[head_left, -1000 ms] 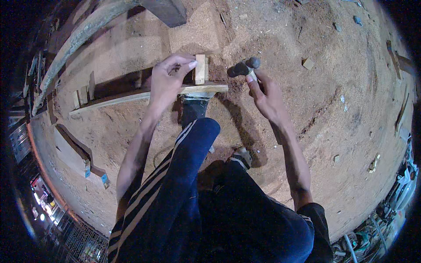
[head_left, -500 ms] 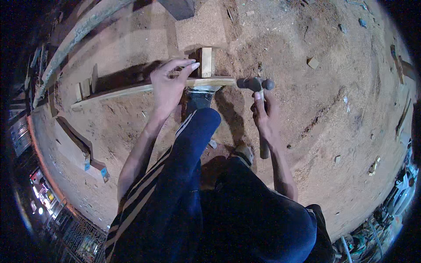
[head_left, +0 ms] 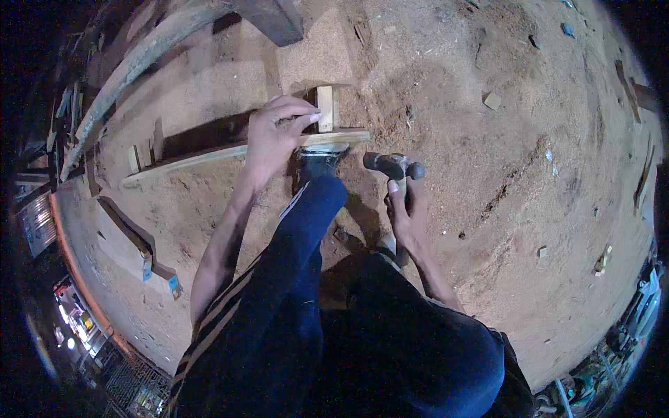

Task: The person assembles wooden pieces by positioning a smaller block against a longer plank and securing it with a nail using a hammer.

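Note:
My right hand [head_left: 410,216] is wrapped round the handle of a ball-peen hammer [head_left: 391,166]. The hammer head hangs just nearer and right of the end of a long wooden strip [head_left: 209,161]. A short wood block [head_left: 325,108] stands against the far side of that strip. My left hand [head_left: 273,139] is closed in a pinch, its fingertips at the left edge of the block. Whatever those fingers hold, if anything, is too small to make out. My shoe [head_left: 319,164] presses close to the strip below the block.
Sandy ground [head_left: 474,209] surrounds my legs. A curved pole [head_left: 132,66] and a dark beam [head_left: 275,19] lie at the far left. Flat boards [head_left: 125,237] rest on the left. A small wood offcut [head_left: 492,100] lies to the right.
My right hand and the hammer have moved nearer and slightly left, the head dropping away from the strip's end. My left hand keeps its pinch beside the block.

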A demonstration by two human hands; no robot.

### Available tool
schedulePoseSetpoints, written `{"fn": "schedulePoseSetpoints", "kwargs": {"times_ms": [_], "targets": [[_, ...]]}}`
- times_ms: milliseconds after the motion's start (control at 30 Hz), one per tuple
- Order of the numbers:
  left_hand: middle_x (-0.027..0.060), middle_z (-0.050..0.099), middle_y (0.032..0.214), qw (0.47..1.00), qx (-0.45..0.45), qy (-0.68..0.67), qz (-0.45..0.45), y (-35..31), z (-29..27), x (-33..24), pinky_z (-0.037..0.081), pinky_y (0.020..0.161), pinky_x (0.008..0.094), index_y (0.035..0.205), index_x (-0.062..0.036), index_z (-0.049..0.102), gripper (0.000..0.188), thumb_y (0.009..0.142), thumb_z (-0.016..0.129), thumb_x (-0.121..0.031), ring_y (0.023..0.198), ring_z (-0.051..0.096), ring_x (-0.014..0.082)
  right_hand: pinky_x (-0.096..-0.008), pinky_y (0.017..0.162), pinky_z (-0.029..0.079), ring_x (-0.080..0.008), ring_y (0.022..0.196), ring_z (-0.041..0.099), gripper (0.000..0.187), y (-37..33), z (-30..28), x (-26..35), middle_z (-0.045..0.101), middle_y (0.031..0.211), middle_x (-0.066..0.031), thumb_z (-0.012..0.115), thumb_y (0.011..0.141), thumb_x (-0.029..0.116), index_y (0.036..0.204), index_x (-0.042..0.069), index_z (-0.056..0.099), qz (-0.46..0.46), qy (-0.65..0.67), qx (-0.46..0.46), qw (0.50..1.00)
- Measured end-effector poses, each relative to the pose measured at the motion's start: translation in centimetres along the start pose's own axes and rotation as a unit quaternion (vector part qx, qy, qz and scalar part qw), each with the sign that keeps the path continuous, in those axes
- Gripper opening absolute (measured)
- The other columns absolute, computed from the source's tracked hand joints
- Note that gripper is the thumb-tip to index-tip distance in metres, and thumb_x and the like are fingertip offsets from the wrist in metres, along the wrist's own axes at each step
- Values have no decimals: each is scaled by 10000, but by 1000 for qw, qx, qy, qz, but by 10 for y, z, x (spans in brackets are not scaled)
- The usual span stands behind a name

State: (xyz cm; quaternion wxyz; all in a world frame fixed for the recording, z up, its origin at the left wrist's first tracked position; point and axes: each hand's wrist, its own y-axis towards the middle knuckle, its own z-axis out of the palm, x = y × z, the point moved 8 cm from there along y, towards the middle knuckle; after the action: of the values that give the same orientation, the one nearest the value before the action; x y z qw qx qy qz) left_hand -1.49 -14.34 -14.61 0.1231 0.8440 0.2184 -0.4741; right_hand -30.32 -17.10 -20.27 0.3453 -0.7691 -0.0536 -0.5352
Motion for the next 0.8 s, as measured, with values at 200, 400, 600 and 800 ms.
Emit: {"fn": "schedulePoseSetpoints", "kwargs": {"times_ms": [200,400,600,800], "targets": [[76,753,975,986,119,110,-38,19,14,-11,519,847,278,1021,-65,787,156,886,710,-77,931,684,142,-410,640,468,-249,685,618,378,8,-7,9,675,782,-174,567,1013,337,1107,-19,649,-18,-33,-16,999],[112,741,904,997,59,38,-15,10,17,-3,492,720,326,993,-54,785,154,855,728,-89,780,658,206,-284,550,385,-92,639,479,362,11,-11,15,525,722,-2,565,1028,398,1012,36,567,-37,3,-25,999],[107,730,850,995,77,64,3,7,20,-1,489,683,332,957,-49,790,130,839,743,-80,771,646,203,-287,551,390,-98,620,481,357,13,-8,21,528,714,-6,571,1027,388,1011,31,567,-56,13,-23,998],[89,727,837,991,81,84,67,11,25,-13,476,651,312,929,-40,781,108,829,741,-44,769,635,190,-292,545,389,-98,616,483,357,13,-13,18,531,716,-8,571,1027,381,998,26,570,-45,-6,-28,999]]}}
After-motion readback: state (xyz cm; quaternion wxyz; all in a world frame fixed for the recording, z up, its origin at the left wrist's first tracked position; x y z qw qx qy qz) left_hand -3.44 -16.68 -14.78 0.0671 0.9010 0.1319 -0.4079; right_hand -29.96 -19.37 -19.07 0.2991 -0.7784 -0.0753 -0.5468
